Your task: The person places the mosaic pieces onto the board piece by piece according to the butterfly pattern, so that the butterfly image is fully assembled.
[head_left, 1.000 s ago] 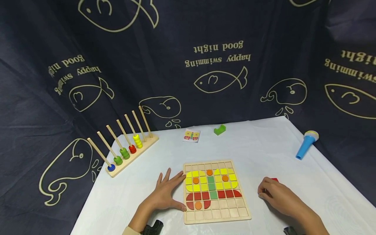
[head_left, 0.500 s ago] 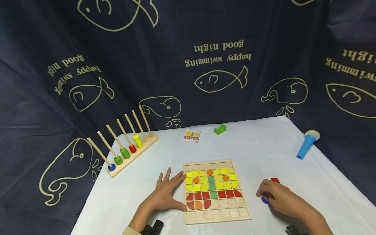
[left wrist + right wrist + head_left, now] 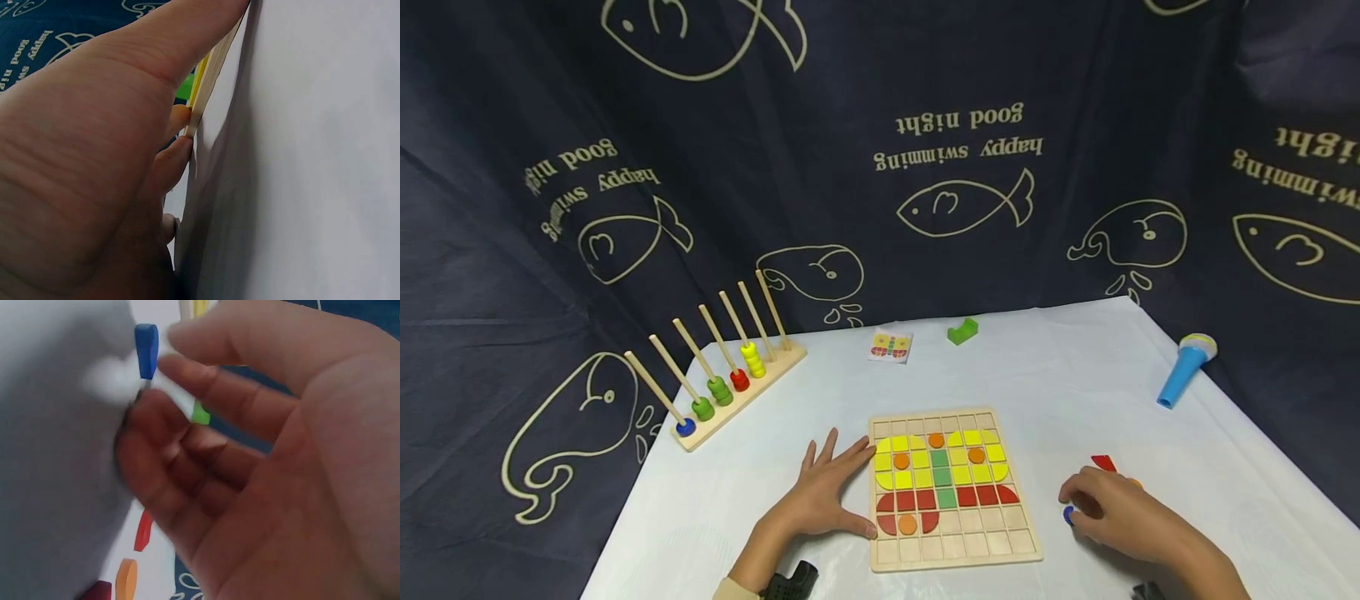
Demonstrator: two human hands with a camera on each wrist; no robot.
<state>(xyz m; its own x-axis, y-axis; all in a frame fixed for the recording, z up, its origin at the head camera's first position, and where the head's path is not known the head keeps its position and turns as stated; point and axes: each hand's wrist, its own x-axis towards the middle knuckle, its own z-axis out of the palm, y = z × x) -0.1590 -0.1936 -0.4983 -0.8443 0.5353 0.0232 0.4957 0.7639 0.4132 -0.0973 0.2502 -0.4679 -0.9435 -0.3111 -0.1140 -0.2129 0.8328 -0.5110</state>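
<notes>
My left hand (image 3: 820, 495) lies with spread fingers along the left edge of the wooden grid board (image 3: 953, 547), thumb and fingertips at its rim. In the left wrist view the thumb and fingers meet the board's side (image 3: 209, 78). Yellow, red, green and orange tiles fill part of the grid. To the board's right, my right hand (image 3: 1116, 512) hovers low, fingers loosely bent, over a small blue tile (image 3: 1068, 515). The right wrist view shows thumb and index tips just beside that blue tile (image 3: 147, 351), with a gap between.
Beyond the right hand lie a red tile (image 3: 1103, 462) and an orange disc (image 3: 1137, 482), partly covered. A pattern card (image 3: 891, 345) and a green block (image 3: 962, 331) sit at the back. A bead rack (image 3: 752, 392) stands left, a blue toy microphone (image 3: 1183, 371) right.
The right hand has shifted slightly and its fingers have loosened, uncovering the blue tile and more of the red one. The left hand and the board have stayed put.
</notes>
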